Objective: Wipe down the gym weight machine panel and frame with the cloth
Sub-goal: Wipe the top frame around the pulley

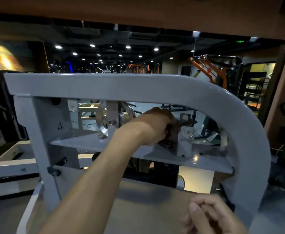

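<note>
Grey frame (155, 85) arches over the left hand (157, 127), which grips a dark cloth (171, 132) beside the pulley (104, 119). Near right, the right hand (211, 215) hangs loosely curled, holding nothing.

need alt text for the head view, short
A left hand reaches through a grey machine frame, gripping a dark cloth by a pulley. The right hand hangs loosely curled, holding nothing.
</note>
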